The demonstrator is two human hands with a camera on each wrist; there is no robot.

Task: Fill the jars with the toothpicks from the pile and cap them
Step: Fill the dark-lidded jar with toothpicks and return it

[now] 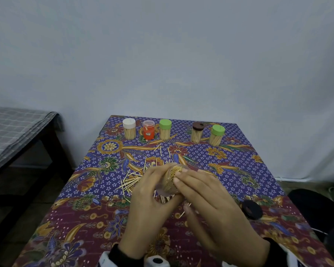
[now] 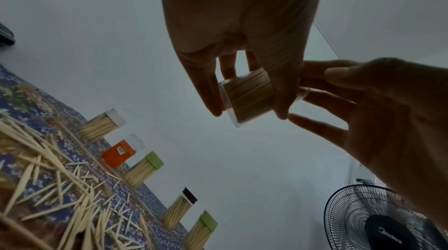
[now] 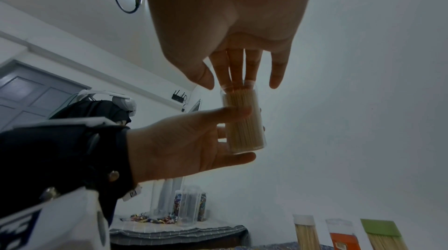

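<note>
The left hand (image 1: pixel 152 191) has its grip clamped round a clear jar (image 3: pixel 244 120) packed with toothpicks, held above the pile (image 1: pixel 131 182) on the desk (image 1: pixel 85 218); the right hand (image 1: pixel 210 197) presses straight fingers on the stick ends; filling looks nearly done; next, probably, fetch the dark cap (image 1: pixel 252 209) lying right.

At frame centre, the left hand (image 3: pixel 184 143) grips a clear jar (image 3: pixel 244 120) packed with toothpicks (image 3: pixel 243 129); the right hand (image 3: pixel 227 24) fingertips touch its mouth.
</note>
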